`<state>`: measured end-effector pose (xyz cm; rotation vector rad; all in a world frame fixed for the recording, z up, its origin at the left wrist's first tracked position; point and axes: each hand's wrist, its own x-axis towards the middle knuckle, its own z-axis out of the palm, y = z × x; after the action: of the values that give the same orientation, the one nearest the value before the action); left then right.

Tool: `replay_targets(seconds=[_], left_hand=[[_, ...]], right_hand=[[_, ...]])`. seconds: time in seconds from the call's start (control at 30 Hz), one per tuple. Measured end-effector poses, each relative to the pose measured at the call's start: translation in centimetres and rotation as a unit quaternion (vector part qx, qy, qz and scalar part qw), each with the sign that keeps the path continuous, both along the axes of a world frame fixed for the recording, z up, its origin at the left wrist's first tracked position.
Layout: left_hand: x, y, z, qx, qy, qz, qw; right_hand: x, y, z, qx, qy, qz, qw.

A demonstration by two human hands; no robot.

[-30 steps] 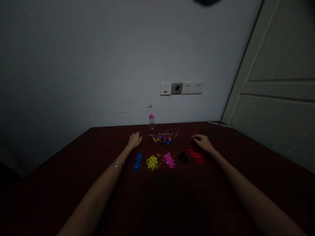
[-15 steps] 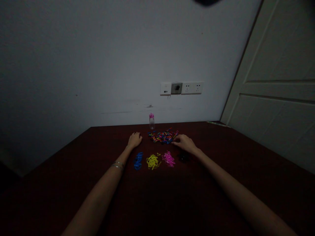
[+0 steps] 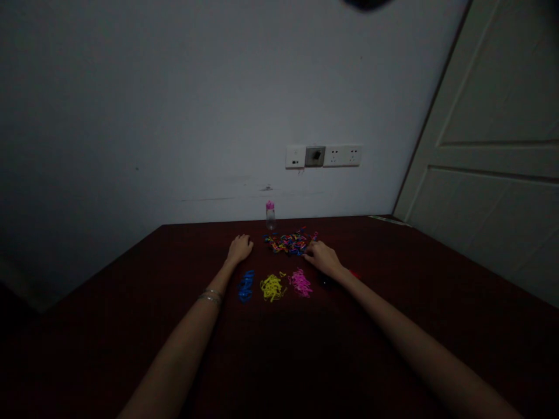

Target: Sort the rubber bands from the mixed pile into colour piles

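A mixed heap of small coloured loops (image 3: pixel 286 243), which look like rubber bands, lies on the dark red table. At its right edge is my right hand (image 3: pixel 322 257), thumb and forefinger slightly apart, their tips touching the loops; I see nothing held. My left hand (image 3: pixel 240 248) rests flat and open on the table, left of the heap, holding nothing. Nearer me are sorted piles: blue loops (image 3: pixel 246 286), yellow loops (image 3: pixel 272 287) and pink loops (image 3: pixel 301 282). A dark pile (image 3: pixel 324 283) is mostly hidden by my right wrist. Something red (image 3: pixel 355 273) shows beyond my right forearm.
A clear bottle with a pink top (image 3: pixel 271 216) stands behind the heap, close to the wall. Sockets and switches (image 3: pixel 323 156) are set in the wall (image 3: pixel 196 116). A pale panelled door (image 3: pixel 489 151) is on the right. The table (image 3: pixel 144 279) ends against the wall.
My right hand has shifted slightly down and left at the heap's edge, and its wrist covers more of the dark pile. Something red now shows by the forearm. My left hand stays put.
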<state>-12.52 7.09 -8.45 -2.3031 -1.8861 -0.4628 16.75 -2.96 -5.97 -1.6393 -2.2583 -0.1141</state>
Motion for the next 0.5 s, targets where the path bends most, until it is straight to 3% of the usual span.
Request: replay_targets(seconds=[0.5], left_hand=[[0.0,-0.2,0.1,0.007,-0.012,-0.008,1.0]], right_hand=[[1.7,0.5,0.3,0.028,-0.009,0.006,1.0]])
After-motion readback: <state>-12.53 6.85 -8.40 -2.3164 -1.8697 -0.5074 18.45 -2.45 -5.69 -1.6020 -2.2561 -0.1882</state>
